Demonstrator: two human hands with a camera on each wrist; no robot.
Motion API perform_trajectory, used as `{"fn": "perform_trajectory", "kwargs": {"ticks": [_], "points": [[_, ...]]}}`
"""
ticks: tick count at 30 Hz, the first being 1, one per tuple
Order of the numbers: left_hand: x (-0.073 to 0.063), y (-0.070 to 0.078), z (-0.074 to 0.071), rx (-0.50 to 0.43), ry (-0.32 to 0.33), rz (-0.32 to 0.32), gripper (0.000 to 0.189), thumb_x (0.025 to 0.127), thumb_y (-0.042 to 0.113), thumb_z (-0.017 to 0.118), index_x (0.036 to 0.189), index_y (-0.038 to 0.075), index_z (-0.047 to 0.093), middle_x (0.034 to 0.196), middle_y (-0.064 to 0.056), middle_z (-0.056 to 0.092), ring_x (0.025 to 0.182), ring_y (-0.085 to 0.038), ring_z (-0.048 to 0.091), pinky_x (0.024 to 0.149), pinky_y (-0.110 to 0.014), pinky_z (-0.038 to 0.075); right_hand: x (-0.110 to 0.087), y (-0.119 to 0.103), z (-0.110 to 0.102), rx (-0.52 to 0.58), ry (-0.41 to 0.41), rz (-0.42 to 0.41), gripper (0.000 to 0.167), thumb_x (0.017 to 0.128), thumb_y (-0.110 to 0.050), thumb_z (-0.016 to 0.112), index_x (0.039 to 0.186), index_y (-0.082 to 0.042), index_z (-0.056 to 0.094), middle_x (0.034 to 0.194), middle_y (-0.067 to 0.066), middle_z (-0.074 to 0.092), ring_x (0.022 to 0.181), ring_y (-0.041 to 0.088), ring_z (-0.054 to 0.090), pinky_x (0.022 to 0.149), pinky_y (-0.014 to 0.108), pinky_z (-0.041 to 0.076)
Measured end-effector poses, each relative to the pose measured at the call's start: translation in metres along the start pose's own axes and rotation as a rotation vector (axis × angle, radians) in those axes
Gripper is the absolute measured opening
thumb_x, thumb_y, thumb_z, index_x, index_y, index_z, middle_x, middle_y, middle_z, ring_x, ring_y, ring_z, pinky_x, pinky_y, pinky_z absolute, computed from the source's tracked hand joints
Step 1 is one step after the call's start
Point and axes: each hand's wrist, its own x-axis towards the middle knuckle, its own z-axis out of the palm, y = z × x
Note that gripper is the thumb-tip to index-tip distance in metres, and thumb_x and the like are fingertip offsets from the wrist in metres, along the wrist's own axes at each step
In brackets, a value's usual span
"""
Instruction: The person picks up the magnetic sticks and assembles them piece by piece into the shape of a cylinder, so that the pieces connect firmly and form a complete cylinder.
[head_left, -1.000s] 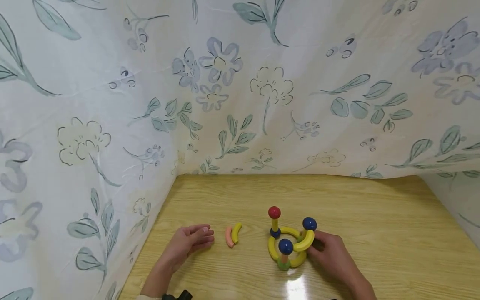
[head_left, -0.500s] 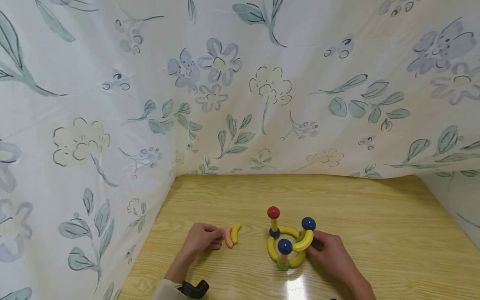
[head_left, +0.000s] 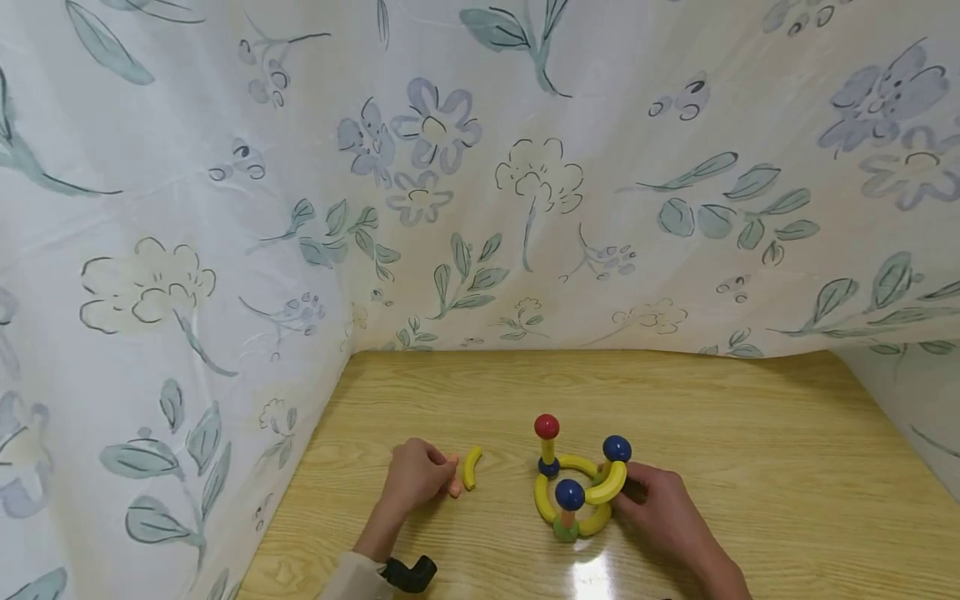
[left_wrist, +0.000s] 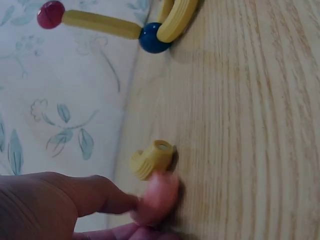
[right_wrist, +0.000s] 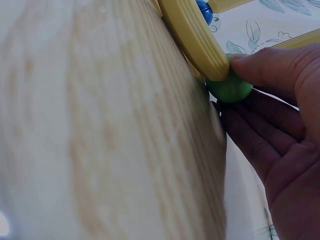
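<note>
My left hand (head_left: pixel 418 475) pinches a pink curved magnetic rod (left_wrist: pixel 161 196) between thumb and fingers, close over the tabletop. Right beside it lies a yellow curved rod (head_left: pixel 472 468). My right hand (head_left: pixel 660 500) steadies a ring-shaped build of magnetic rods and balls; its thumb and fingers grip a green ball (right_wrist: pixel 231 87) at the ring's right side. Yellow curved rods (head_left: pixel 542 498) form the base ring. A red ball (head_left: pixel 547 427) tops one upright, and blue balls (head_left: pixel 570 495) top the others, two of them bridged by a raised yellow curved rod (head_left: pixel 609 486).
The wood-grain table (head_left: pixel 750 442) carries the build and the loose rods. A floral cloth (head_left: pixel 480 167) hangs along the back and both sides. A black wrist device (head_left: pixel 411 575) sits on the left forearm.
My left hand has moved right from beside the loose rods and taken hold of the pink rod, which has turned slightly. My right hand and the build have stayed in place.
</note>
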Motion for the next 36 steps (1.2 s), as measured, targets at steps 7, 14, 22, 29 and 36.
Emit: {"fn": "perform_trajectory", "kwargs": {"ticks": [7, 14, 22, 29, 36], "points": [[-0.005, 0.002, -0.003, 0.015, 0.037, -0.036, 0.019, 0.094, 0.013, 0.083, 0.081, 0.001, 0.076, 0.056, 0.000, 0.067, 0.053, -0.015, 0.063, 0.061, -0.040, 0.060, 0.000, 0.000, 0.002, 0.004, 0.005, 0.005, 0.025, 0.092, -0.016, 0.090, 0.113, -0.027, 0.083, 0.112, -0.012, 0.082, 0.113, 0.009, 0.074, 0.099, 0.031, 0.061], [-0.011, 0.002, -0.014, -0.077, 0.104, -0.064, 0.024, 0.102, 0.022, 0.078, 0.092, 0.001, 0.077, 0.064, -0.001, 0.072, 0.058, -0.014, 0.068, 0.054, -0.030, 0.053, 0.001, 0.001, 0.003, -0.006, 0.004, 0.005, 0.025, 0.092, -0.015, 0.090, 0.114, -0.026, 0.083, 0.114, -0.009, 0.082, 0.115, 0.014, 0.075, 0.099, 0.032, 0.061], [-0.021, 0.027, -0.017, -0.725, -0.175, -0.072, 0.042, 0.108, 0.022, 0.072, 0.135, -0.009, 0.069, 0.094, -0.016, 0.081, 0.086, -0.022, 0.081, 0.083, -0.038, 0.068, 0.000, 0.001, 0.003, -0.009, -0.009, 0.024, 0.025, 0.093, -0.018, 0.089, 0.116, -0.025, 0.083, 0.118, -0.007, 0.082, 0.120, 0.020, 0.074, 0.102, 0.038, 0.061], [-0.034, 0.059, 0.002, -1.065, -0.425, -0.075, 0.033, 0.108, 0.014, 0.070, 0.131, -0.010, 0.069, 0.101, -0.011, 0.084, 0.102, -0.022, 0.082, 0.093, -0.032, 0.065, -0.002, 0.001, 0.004, -0.019, 0.000, 0.016, 0.024, 0.093, -0.018, 0.089, 0.115, -0.027, 0.083, 0.118, -0.009, 0.082, 0.121, 0.018, 0.073, 0.104, 0.038, 0.060], [-0.040, 0.080, 0.020, -1.151, -0.461, -0.078, 0.033, 0.108, 0.015, 0.070, 0.130, -0.009, 0.071, 0.110, -0.015, 0.084, 0.108, -0.022, 0.081, 0.096, -0.032, 0.064, -0.003, 0.000, 0.006, -0.006, 0.007, 0.010, 0.023, 0.093, -0.018, 0.089, 0.114, -0.026, 0.083, 0.116, -0.010, 0.082, 0.118, 0.014, 0.073, 0.101, 0.035, 0.061]]}}
